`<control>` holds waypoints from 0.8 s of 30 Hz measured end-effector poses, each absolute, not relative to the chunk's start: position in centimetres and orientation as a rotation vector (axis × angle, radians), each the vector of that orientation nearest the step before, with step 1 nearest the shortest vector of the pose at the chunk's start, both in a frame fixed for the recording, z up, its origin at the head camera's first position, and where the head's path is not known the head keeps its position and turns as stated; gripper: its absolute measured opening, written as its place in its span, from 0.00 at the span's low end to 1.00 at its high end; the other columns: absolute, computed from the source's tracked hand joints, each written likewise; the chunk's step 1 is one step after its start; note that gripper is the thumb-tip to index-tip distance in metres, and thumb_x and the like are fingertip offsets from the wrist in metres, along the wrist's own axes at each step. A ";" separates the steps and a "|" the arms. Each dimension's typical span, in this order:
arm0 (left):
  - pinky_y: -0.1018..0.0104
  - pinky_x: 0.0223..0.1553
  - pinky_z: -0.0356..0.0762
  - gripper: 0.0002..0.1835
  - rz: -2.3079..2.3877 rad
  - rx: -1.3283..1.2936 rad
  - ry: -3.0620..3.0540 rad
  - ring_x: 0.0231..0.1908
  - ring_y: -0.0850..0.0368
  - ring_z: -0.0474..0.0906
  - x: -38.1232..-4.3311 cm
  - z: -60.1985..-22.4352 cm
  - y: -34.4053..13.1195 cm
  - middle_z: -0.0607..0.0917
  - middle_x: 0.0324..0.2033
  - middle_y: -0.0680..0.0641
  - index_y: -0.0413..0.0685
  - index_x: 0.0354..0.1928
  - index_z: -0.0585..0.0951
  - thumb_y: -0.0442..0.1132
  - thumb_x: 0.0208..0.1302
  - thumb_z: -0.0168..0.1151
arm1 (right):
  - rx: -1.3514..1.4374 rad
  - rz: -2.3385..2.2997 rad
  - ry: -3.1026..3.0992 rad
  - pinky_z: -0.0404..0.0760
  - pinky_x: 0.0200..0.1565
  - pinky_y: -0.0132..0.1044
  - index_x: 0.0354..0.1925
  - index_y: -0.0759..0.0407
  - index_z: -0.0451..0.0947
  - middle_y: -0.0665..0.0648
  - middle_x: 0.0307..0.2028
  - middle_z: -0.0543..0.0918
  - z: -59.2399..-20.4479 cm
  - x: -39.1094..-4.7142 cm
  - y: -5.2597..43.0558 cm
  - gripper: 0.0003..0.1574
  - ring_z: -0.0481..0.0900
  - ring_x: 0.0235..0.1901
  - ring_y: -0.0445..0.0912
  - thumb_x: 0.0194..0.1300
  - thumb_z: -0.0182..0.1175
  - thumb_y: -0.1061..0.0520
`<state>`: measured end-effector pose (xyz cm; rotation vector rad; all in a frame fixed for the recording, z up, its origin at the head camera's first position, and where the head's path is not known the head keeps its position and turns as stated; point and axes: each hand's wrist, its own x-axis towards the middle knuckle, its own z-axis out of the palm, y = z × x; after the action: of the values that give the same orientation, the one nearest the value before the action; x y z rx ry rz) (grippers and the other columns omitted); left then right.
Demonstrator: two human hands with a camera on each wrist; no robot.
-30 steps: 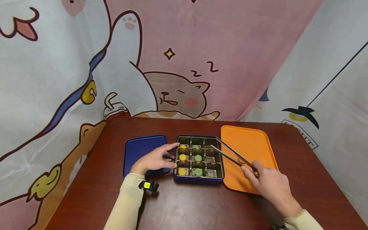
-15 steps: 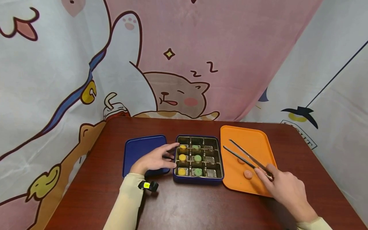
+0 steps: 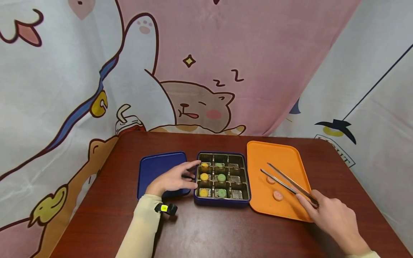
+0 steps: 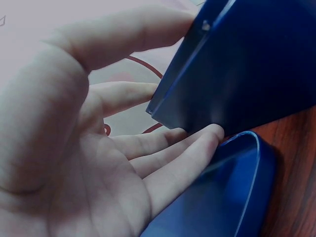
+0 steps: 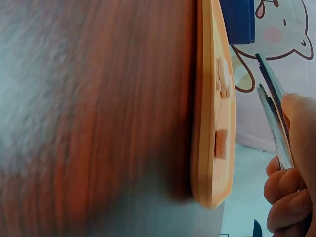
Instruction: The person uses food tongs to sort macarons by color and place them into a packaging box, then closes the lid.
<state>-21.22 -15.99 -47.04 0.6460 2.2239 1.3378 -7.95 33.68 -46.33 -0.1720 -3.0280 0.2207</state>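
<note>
A blue tin [image 3: 222, 202] with a gold divided insert stands mid-table. Three yellow cookies [image 3: 204, 177] sit in its left column and three green cookies [image 3: 221, 177] in its middle column; the right column shows bare insert. My left hand [image 3: 172, 179] touches the tin's left side with spread, fairly straight fingers. In the left wrist view the thumb and another fingertip meet the tin's wall [image 4: 247, 64]. My right hand [image 3: 335, 216] holds metal tongs [image 3: 290, 182], tips apart and nothing between them, above the orange tray [image 3: 274, 154]. Pink cookies [image 3: 278, 195] lie on that tray beneath the tongs.
A blue lid [image 3: 155, 166] lies left of the tin, partly under my left hand, its raised rim [image 4: 257, 163] showing in the left wrist view. The tray stands close against the tin's right side. A printed cloth [image 3: 274, 64] hangs behind the table [image 3: 206, 233].
My right hand has drawn the tongs back from over the tin's right column to the right, over the tray, uncovering the pink cookies. The left hand stays at the tin.
</note>
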 end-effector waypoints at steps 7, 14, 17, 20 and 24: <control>0.47 0.63 0.80 0.49 1.345 0.654 2.211 0.67 0.41 0.75 -21.2 -47.1 -16.1 0.59 0.80 0.40 0.55 0.85 0.57 0.41 0.67 0.74 | -0.188 0.191 -3.082 0.59 0.17 0.41 0.35 0.54 0.75 0.52 0.16 0.64 -46.3 -7.6 34.6 0.38 0.64 0.16 0.48 0.72 0.53 0.21; 0.47 0.63 0.80 0.49 1.346 0.673 2.216 0.66 0.40 0.76 -21.3 -47.2 -16.1 0.59 0.80 0.39 0.54 0.85 0.57 0.40 0.68 0.74 | -0.181 0.185 -3.158 0.61 0.18 0.41 0.33 0.53 0.75 0.52 0.17 0.65 -46.3 -7.5 35.3 0.40 0.65 0.17 0.48 0.72 0.50 0.19; 0.48 0.63 0.81 0.49 1.343 0.673 2.217 0.66 0.41 0.76 -21.4 -47.2 -16.1 0.58 0.80 0.39 0.54 0.85 0.56 0.40 0.68 0.74 | -0.192 0.181 -3.190 0.61 0.18 0.42 0.34 0.53 0.75 0.52 0.17 0.66 -46.2 -7.6 35.4 0.41 0.66 0.18 0.48 0.71 0.48 0.18; 0.48 0.62 0.81 0.49 1.340 0.673 2.217 0.66 0.42 0.76 -21.3 -47.2 -16.1 0.58 0.80 0.39 0.54 0.85 0.56 0.40 0.68 0.74 | -0.200 0.173 -3.210 0.62 0.18 0.42 0.34 0.54 0.75 0.53 0.17 0.67 -46.1 -7.6 35.5 0.42 0.67 0.18 0.48 0.71 0.47 0.18; 0.48 0.63 0.81 0.49 1.340 0.676 2.216 0.66 0.41 0.76 -21.3 -47.1 -16.1 0.58 0.80 0.40 0.54 0.85 0.56 0.41 0.68 0.74 | -0.196 0.156 -3.213 0.63 0.18 0.42 0.35 0.54 0.76 0.53 0.17 0.67 -46.1 -7.6 35.6 0.43 0.67 0.19 0.48 0.71 0.47 0.17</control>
<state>-21.29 -16.10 -47.13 0.6763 2.2165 1.3396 -7.62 35.62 -46.09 -0.1958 -3.2134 0.1558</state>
